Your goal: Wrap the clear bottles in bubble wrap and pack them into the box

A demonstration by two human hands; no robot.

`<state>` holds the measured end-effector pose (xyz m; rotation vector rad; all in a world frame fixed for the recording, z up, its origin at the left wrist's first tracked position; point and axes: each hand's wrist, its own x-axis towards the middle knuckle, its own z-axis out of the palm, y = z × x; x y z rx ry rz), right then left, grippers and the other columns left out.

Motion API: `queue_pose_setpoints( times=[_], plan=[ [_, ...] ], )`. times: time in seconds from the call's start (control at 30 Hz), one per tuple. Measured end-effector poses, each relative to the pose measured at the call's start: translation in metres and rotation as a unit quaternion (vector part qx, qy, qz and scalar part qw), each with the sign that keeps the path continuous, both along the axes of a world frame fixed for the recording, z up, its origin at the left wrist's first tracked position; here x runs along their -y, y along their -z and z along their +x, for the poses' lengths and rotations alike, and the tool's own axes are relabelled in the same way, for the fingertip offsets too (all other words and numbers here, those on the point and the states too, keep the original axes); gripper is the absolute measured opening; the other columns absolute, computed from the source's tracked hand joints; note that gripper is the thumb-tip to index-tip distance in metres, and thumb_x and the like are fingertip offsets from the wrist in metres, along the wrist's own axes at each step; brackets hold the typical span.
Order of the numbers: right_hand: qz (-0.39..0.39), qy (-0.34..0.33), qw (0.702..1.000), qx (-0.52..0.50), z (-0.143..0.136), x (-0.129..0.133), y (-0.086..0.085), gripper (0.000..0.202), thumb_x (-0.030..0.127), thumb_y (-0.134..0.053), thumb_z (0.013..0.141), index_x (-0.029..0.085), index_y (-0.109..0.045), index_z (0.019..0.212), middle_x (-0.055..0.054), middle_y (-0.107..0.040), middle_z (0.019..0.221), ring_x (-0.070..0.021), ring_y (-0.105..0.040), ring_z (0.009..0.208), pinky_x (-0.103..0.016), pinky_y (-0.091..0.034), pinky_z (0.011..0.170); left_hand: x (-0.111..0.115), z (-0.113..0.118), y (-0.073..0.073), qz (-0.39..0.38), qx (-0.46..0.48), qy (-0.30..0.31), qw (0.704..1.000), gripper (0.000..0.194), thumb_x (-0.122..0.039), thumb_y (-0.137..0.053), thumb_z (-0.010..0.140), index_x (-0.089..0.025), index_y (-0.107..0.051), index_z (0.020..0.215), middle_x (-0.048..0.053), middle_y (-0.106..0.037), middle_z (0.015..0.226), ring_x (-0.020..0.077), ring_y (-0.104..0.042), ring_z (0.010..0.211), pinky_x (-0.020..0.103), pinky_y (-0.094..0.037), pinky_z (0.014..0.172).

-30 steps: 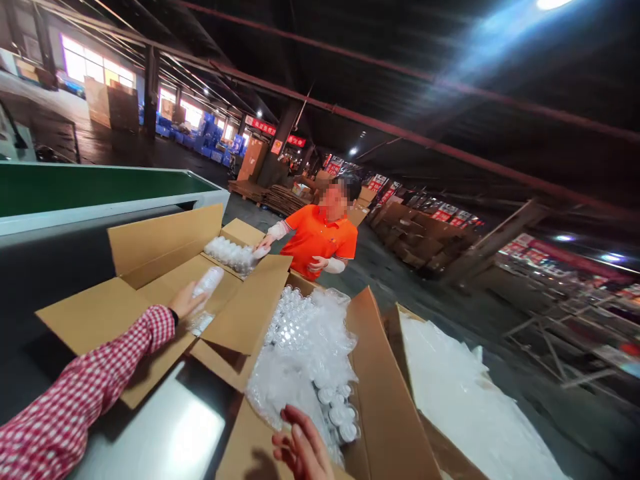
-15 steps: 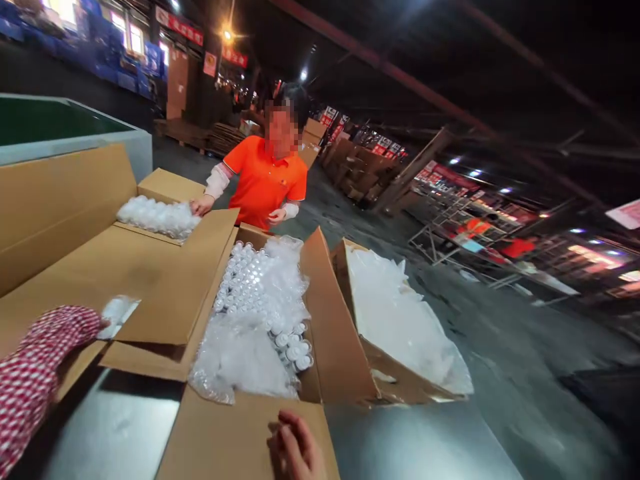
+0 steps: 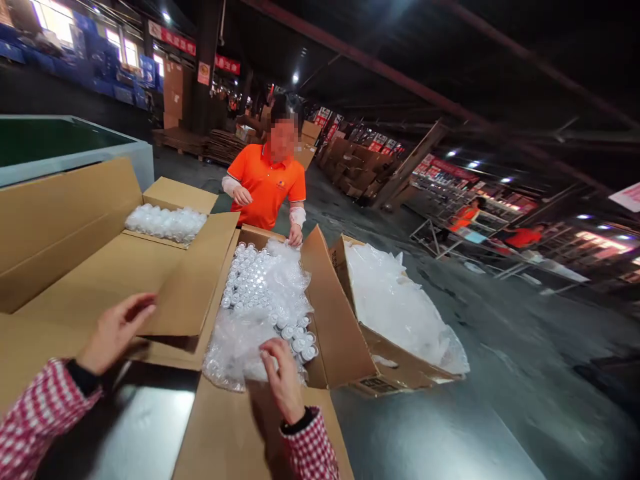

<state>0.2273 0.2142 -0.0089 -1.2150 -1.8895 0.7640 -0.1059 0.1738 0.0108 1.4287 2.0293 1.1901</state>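
My left hand (image 3: 117, 330) is above the near edge of the left carton (image 3: 100, 267), beside its raised flap, thumb and fingers apart with nothing in them. A wrapped row of white pieces (image 3: 167, 223) lies at that carton's far end. My right hand (image 3: 284, 380) hovers at the near end of the middle carton (image 3: 320, 373), fingers loosely curled and apart, close to the bubble wrap (image 3: 230, 347); whether it touches the wrap I cannot tell. Inside that carton stand many small white-capped clear pieces (image 3: 245, 273), partly covered by bubble wrap.
A co-worker in an orange shirt (image 3: 270, 183) stands across, one hand (image 3: 295, 235) at the middle carton's far end. To the right, another carton (image 3: 345, 280) holds white plastic bags (image 3: 400, 300). Shiny metal tabletop (image 3: 415, 433) shows in front. A green-topped conveyor (image 3: 55, 143) is at left.
My left hand has let go of a small white wrapped bundle and come back, the bundle now out of sight. My right hand moved forward to the bubble wrap. The co-worker's hand left the wrapped row.
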Motion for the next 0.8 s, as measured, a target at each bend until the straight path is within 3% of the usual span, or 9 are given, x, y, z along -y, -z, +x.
queue_pose_setpoints(
  times=[0.1,0.2,0.27,0.33,0.4,0.5,0.57,0.7,0.8],
  plan=[
    [-0.047,0.01,0.991,-0.125,0.011,0.003,-0.024,0.019,0.034,-0.047,0.088,0.021,-0.06,0.094,-0.007,-0.061,0.107,-0.0202,-0.054,0.099,-0.031,-0.043,0.082,0.027,0.05,0.002,-0.004,0.177,0.1,0.979,0.054,-0.052,-0.056,0.078,-0.02,-0.049,0.121,0.01,-0.06,0.121,0.0232,-0.056,0.111,0.034,-0.046,0.095],
    [-0.096,-0.004,0.976,-0.196,0.017,0.018,-0.036,0.022,0.039,-0.052,0.085,0.02,-0.061,0.092,-0.007,-0.063,0.1,-0.0183,-0.055,0.086,-0.027,-0.044,0.069,0.04,0.09,0.005,0.001,0.271,0.109,0.956,0.081,-0.046,-0.065,0.073,-0.022,-0.026,0.14,0.014,-0.037,0.144,0.027,-0.038,0.13,0.04,-0.041,0.101],
    [-0.133,-0.005,0.96,-0.246,0.018,0.032,-0.039,0.023,0.04,-0.057,0.083,0.02,-0.062,0.09,-0.005,-0.062,0.09,-0.0153,-0.053,0.074,-0.025,-0.043,0.063,0.043,0.103,0.003,-0.006,0.315,0.149,0.937,0.078,-0.044,-0.066,0.073,-0.021,-0.032,0.139,0.014,-0.039,0.143,0.0291,-0.038,0.13,0.042,-0.04,0.102],
    [-0.178,0.015,0.936,-0.302,0.018,0.045,-0.039,0.022,0.04,-0.063,0.079,0.02,-0.062,0.088,-0.001,-0.06,0.08,-0.0125,-0.05,0.066,-0.023,-0.042,0.059,0.046,0.108,-0.001,0.0,0.334,0.205,0.92,0.051,-0.044,-0.062,0.077,-0.02,-0.056,0.122,0.012,-0.051,0.133,0.0296,-0.046,0.123,0.04,-0.04,0.101],
    [-0.217,0.032,0.913,-0.344,0.017,0.057,-0.035,0.021,0.039,-0.068,0.075,0.02,-0.061,0.085,0.002,-0.057,0.073,-0.0109,-0.049,0.062,-0.023,-0.042,0.058,0.05,0.11,-0.006,0.033,0.341,0.208,0.916,0.034,-0.045,-0.059,0.08,-0.019,-0.068,0.101,0.01,-0.059,0.122,0.0282,-0.051,0.115,0.037,-0.041,0.098],
    [-0.261,0.034,0.891,-0.37,0.015,0.071,-0.026,0.024,0.04,-0.07,0.072,0.02,-0.061,0.083,0.003,-0.056,0.07,-0.0095,-0.048,0.055,-0.022,-0.041,0.054,0.056,0.115,-0.009,0.058,0.387,0.147,0.908,0.029,-0.045,-0.059,0.08,-0.018,-0.067,0.09,0.006,-0.066,0.094,0.0217,-0.059,0.091,0.03,-0.047,0.082],
    [-0.281,0.045,0.874,-0.395,0.013,0.078,-0.023,0.026,0.042,-0.071,0.071,0.02,-0.061,0.082,0.003,-0.056,0.069,-0.0091,-0.048,0.052,-0.022,-0.041,0.052,0.059,0.118,-0.008,0.052,0.433,0.134,0.89,0.027,-0.044,-0.059,0.08,-0.018,-0.064,0.086,0.002,-0.064,0.077,0.0165,-0.059,0.074,0.025,-0.047,0.068],
    [-0.331,0.023,0.826,-0.455,0.014,0.084,-0.029,0.025,0.033,-0.074,0.068,0.02,-0.061,0.085,-0.001,-0.064,0.085,-0.0131,-0.057,0.067,-0.025,-0.047,0.06,0.065,0.117,-0.005,0.052,0.494,0.147,0.856,0.032,-0.04,-0.064,0.078,-0.022,-0.059,0.104,0.002,-0.066,0.093,0.0166,-0.06,0.083,0.026,-0.047,0.077],
    [-0.385,-0.038,0.803,-0.454,0.019,0.081,-0.04,0.041,0.043,-0.069,0.071,0.022,-0.06,0.105,-0.006,-0.067,0.095,-0.0179,-0.061,0.08,-0.027,-0.047,0.065,0.07,0.113,-0.002,0.033,0.453,0.162,0.876,0.027,-0.041,-0.063,0.078,-0.019,-0.062,0.093,0.002,-0.066,0.086,0.0184,-0.059,0.082,0.026,-0.046,0.075]
  ],
)
